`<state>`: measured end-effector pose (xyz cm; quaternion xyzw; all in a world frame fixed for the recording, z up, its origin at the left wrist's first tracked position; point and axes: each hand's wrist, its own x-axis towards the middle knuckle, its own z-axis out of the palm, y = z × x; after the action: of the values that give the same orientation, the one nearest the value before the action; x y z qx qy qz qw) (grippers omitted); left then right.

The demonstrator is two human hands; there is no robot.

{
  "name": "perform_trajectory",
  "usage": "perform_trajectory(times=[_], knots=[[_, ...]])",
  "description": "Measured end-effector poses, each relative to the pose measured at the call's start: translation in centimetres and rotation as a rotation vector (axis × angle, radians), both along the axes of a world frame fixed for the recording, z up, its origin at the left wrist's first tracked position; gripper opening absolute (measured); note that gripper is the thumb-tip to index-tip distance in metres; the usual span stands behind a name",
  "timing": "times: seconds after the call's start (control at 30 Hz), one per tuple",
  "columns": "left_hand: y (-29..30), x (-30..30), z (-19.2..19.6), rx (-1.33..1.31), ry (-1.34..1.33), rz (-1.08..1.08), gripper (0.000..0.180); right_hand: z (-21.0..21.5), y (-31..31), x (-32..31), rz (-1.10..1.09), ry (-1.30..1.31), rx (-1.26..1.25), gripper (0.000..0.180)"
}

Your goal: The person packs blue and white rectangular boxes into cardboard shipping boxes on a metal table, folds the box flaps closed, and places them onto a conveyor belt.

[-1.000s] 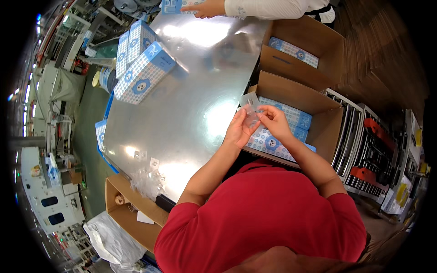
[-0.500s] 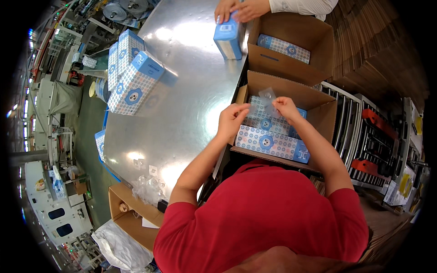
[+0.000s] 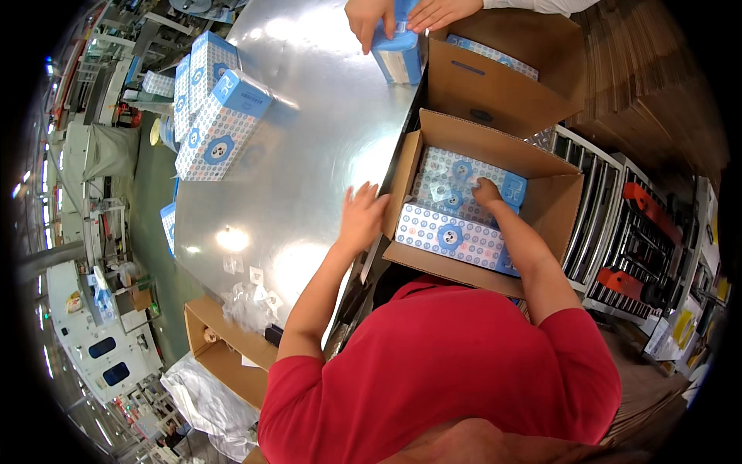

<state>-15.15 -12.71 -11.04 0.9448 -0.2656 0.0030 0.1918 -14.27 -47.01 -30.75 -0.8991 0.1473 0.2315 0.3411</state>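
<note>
Head view, Left hand (image 3: 362, 218): fingers spread, over the edge of the shiny bench (image 3: 301, 158), just left of the carton. Can't tell if it's touching the metal.
Right hand (image 3: 485, 191): down in the carton, right over the packs, fingers curled in. Honestly can't tell if it's pinching anything.
Carton (image 3: 558, 213): brown cardboard, flush up beside the bench.
Packs (image 3: 450, 238): blue and white, lying inside the carton, one along the near wall.
Clear piece (image 3: 440, 193): see-through, looks like it's on the packs, a bit left of the right hand.
Bench stuff: pack pile (image 3: 216, 151) far left, plastic scraps (image 3: 246, 301) at the near left.
Co-worker's hands (image 3: 444, 11): both on another pack (image 3: 398, 60), by the second carton (image 3: 502, 87).
</note>
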Motion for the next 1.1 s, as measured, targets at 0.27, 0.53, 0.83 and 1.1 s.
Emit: perform_trajectory(times=[0.27, 0.53, 0.83, 1.1], knots=[[13.5, -13.0, -0.6, -0.334, 0.092, 1.003, 0.020, 4.1, 3.2, 2.3, 0.321, -0.201, -0.118, 0.049], [23.3, -20.8, -0.6, -0.062, -0.164, 1.449, 0.020, 0.4, 3.1, 3.9, -0.042, -0.069, 0.433, 0.034], [29.7, -11.3, -2.8, 0.165, 0.164, 1.353, 0.020, -0.5, -1.7, 3.7, -0.126, -0.217, 0.132, 0.029], [-2.7, 0.3, -0.3, -0.843, 0.367, 0.477, 0.013, 20.3, 15.0, 0.7, 0.011, 0.037, 1.102, 0.029]])
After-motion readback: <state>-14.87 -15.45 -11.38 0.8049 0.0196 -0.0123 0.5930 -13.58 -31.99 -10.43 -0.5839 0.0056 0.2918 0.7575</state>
